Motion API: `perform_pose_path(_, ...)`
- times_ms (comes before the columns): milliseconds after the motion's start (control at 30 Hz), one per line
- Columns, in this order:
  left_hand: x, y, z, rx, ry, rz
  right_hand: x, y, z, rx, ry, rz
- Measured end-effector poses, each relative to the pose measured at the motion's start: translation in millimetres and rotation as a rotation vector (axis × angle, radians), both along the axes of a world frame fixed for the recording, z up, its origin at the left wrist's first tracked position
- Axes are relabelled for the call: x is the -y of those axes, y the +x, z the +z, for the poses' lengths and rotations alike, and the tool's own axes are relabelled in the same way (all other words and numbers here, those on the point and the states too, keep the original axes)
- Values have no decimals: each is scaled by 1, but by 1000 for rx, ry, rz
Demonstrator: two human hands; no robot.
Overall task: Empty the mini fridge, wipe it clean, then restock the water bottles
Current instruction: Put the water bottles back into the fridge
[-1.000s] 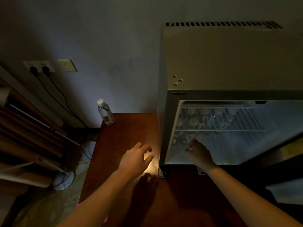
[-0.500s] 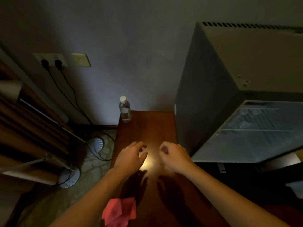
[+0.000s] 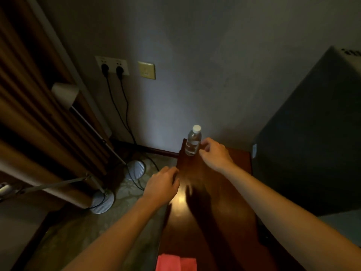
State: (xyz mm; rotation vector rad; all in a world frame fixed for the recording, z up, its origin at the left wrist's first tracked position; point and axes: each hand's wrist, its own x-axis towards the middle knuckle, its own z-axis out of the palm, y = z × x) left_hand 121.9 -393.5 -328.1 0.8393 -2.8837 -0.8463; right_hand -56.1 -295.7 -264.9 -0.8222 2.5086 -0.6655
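Both hands had left the fridge side and swung to the far left corner of the tabletop [image 3: 218, 194], and the view had turned with them, so the mini fridge [image 3: 312, 145] showed only as a dark flank at the right edge, its open interior out of sight. A second earlier the right hand [image 3: 214, 154] had been reaching into the lit cabinet among the bottles; half a second earlier it hung beside the other hand over the wood. At this moment it was up against the water bottle [image 3: 193, 142], which stood upright at the far left corner of the tabletop near the wall. Its fingers [image 3: 205, 145] were curled at the bottle's right side, touching or nearly so, but they did not yet wrap it, and whether they gripped could not be told. The left hand [image 3: 161, 185] hovered over the tabletop's left edge, its fingers loosely bent and holding nothing. A red cloth [image 3: 175, 263] lay at the near end of the tabletop. Judged from this, the person was going for the bottle, either to shift it or to carry it back to the fridge; which stage of emptying or restocking this served could not be settled from the dim view.
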Motion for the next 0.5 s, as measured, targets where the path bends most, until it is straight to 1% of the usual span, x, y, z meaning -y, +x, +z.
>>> perform_pose_path(200,33,-20,-14,5,54,23,56,-48,-18,-27,40,-40)
perform_pose_path(333,47,-31,-25,11,75,29,77,-70,-36,40,69,-78)
perform_pose_path(500,59,-38,-36,27,120,48,85,-73,-59,80,22,-55)
